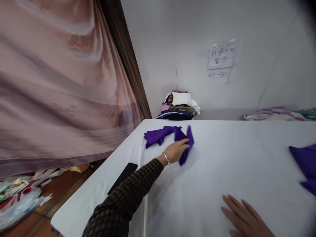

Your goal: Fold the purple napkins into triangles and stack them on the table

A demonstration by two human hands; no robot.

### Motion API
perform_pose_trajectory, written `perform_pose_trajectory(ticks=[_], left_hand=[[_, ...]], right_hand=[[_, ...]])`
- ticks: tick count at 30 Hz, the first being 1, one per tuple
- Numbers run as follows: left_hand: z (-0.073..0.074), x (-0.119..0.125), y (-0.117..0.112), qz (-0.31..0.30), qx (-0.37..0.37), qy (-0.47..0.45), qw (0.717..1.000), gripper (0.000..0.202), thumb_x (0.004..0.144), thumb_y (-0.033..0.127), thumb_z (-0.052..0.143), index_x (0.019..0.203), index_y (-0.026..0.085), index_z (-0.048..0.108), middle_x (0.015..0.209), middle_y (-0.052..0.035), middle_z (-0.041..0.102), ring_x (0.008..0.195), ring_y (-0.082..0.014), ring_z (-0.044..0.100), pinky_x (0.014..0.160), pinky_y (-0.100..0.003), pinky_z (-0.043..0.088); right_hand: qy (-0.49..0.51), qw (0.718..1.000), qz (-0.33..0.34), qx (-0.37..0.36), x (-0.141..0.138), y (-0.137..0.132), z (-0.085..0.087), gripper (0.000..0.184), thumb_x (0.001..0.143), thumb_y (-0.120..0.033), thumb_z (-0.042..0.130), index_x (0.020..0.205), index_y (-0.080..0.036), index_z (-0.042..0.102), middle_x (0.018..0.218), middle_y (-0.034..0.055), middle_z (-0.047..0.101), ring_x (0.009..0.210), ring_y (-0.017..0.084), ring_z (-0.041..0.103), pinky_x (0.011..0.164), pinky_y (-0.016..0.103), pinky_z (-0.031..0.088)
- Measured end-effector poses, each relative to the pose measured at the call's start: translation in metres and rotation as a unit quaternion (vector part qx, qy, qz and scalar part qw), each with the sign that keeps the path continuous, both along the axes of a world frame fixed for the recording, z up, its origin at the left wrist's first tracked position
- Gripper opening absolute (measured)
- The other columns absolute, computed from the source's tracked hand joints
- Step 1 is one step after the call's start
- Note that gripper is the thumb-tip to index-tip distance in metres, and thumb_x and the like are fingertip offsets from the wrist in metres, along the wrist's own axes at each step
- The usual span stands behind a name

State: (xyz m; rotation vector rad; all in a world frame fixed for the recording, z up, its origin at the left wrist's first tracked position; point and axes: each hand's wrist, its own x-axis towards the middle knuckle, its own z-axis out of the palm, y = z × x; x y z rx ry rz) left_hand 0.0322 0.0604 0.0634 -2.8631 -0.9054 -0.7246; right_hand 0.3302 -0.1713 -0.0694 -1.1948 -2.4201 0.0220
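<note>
My left hand (175, 150) reaches toward the back of the white table, with its fingers closed on a folded purple napkin (189, 137). The napkin's pointed ends stick up and down past my fingers, slightly blurred. Just left of it lies another purple napkin (158, 135), bunched into folds; I cannot tell whether the two touch. Low at the right, my right hand (243, 214) is over the tabletop, palm down, its fingers spread and holding nothing. More purple cloth (304, 164) lies at the right edge of the view, partly cut off.
A dark flat object (123, 176) lies beneath my left forearm on the table (209, 184). Behind the table stand a pile of folded clothes (180, 107) and more cloth (274, 114). A pink curtain (61, 82) hangs at left, above plastic bags (21, 200) on the floor.
</note>
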Motion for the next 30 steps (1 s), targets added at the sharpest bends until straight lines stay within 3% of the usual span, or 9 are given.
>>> perform_pose_trajectory(ticks=[3, 6, 9, 14, 18, 23, 25, 27, 30], left_hand=[[-0.021, 0.021, -0.054, -0.066, -0.041, -0.030, 0.997, 0.034, 0.087, 0.018, 0.042, 0.118, 0.022, 0.054, 0.137, -0.0084, 0.047, 0.112, -0.0151, 0.054, 0.092, -0.031, 0.047], [-0.035, 0.034, -0.080, 0.040, -0.098, -0.085, 0.991, 0.034, 0.087, 0.029, 0.048, 0.119, 0.020, 0.054, 0.137, -0.0111, 0.046, 0.121, -0.0205, 0.048, 0.099, -0.039, 0.042], [-0.044, 0.051, -0.084, 0.147, -0.161, -0.087, 0.972, 0.046, 0.081, 0.039, 0.057, 0.122, 0.019, 0.052, 0.140, -0.0129, 0.042, 0.124, -0.0259, 0.044, 0.102, -0.044, 0.036], [-0.050, 0.075, -0.072, 0.241, -0.250, -0.118, 0.930, 0.045, 0.073, 0.026, 0.067, 0.115, 0.017, 0.057, 0.127, -0.0153, 0.053, 0.119, -0.0301, 0.046, 0.100, -0.045, 0.033], [-0.041, 0.083, -0.073, 0.242, -0.282, -0.169, 0.913, 0.015, 0.076, 0.024, 0.062, 0.089, 0.018, 0.065, 0.099, -0.0100, 0.064, 0.098, -0.0239, 0.056, 0.089, -0.038, 0.041], [-0.036, 0.096, -0.123, 0.184, -0.341, -0.232, 0.892, 0.019, 0.075, 0.034, 0.063, 0.084, 0.017, 0.064, 0.081, -0.0025, 0.065, 0.077, -0.0161, 0.060, 0.072, -0.028, 0.047], [-0.042, 0.101, -0.149, 0.140, -0.415, -0.273, 0.857, 0.024, 0.072, 0.037, 0.065, 0.085, 0.016, 0.064, 0.073, -0.0003, 0.065, 0.069, -0.0144, 0.059, 0.066, -0.027, 0.047], [-0.051, 0.106, -0.172, 0.094, -0.514, -0.340, 0.782, 0.032, 0.067, 0.040, 0.069, 0.086, 0.015, 0.064, 0.072, -0.0003, 0.066, 0.066, -0.0141, 0.060, 0.066, -0.027, 0.047], [-0.058, 0.111, -0.193, 0.057, -0.606, -0.408, 0.681, 0.045, 0.065, 0.049, 0.071, 0.091, 0.012, 0.066, 0.079, -0.0044, 0.068, 0.073, -0.0166, 0.062, 0.074, -0.030, 0.048]], right_hand=[[0.027, 0.994, -0.043, -0.099, -0.005, -0.007, 0.023, 0.053, 0.088, -0.043, 0.047, 0.139, -0.036, 0.034, 0.145, 0.0010, 0.034, 0.131, 0.028, 0.033, 0.107, 0.052, 0.028], [0.060, 0.987, -0.059, -0.137, -0.011, -0.011, 0.037, 0.052, 0.090, -0.043, 0.044, 0.140, -0.031, 0.035, 0.145, 0.0037, 0.035, 0.133, 0.026, 0.030, 0.110, 0.052, 0.021], [0.071, 0.984, -0.062, -0.149, -0.014, -0.010, 0.044, 0.051, 0.090, -0.043, 0.043, 0.138, -0.028, 0.038, 0.144, 0.0060, 0.037, 0.134, 0.025, 0.029, 0.110, 0.052, 0.019], [0.092, 0.981, -0.061, -0.158, -0.015, -0.009, 0.051, 0.044, 0.089, -0.044, 0.045, 0.129, -0.028, 0.051, 0.142, 0.0065, 0.040, 0.133, 0.026, 0.031, 0.109, 0.052, 0.019], [0.151, 0.973, -0.055, -0.168, -0.015, -0.009, 0.051, 0.045, 0.087, -0.044, 0.049, 0.128, -0.028, 0.052, 0.140, 0.0072, 0.043, 0.131, 0.027, 0.034, 0.109, 0.053, 0.018], [0.357, 0.908, -0.111, -0.191, -0.010, -0.005, 0.049, 0.068, 0.085, -0.044, 0.052, 0.144, -0.025, 0.023, 0.149, 0.0073, 0.027, 0.134, 0.024, 0.028, 0.108, 0.046, 0.028], [0.401, 0.886, -0.119, -0.199, -0.009, -0.004, 0.051, 0.081, 0.081, -0.044, 0.059, 0.146, -0.025, 0.015, 0.150, 0.0082, 0.025, 0.135, 0.025, 0.026, 0.107, 0.047, 0.029], [0.406, 0.884, -0.107, -0.205, -0.010, -0.004, 0.053, 0.088, 0.077, -0.043, 0.064, 0.146, -0.023, 0.014, 0.148, 0.0099, 0.028, 0.134, 0.027, 0.029, 0.108, 0.048, 0.027], [0.399, 0.895, -0.105, -0.169, -0.014, -0.004, 0.057, 0.075, 0.077, -0.039, 0.064, 0.142, -0.022, 0.030, 0.143, 0.0099, 0.039, 0.132, 0.027, 0.032, 0.108, 0.049, 0.026]])
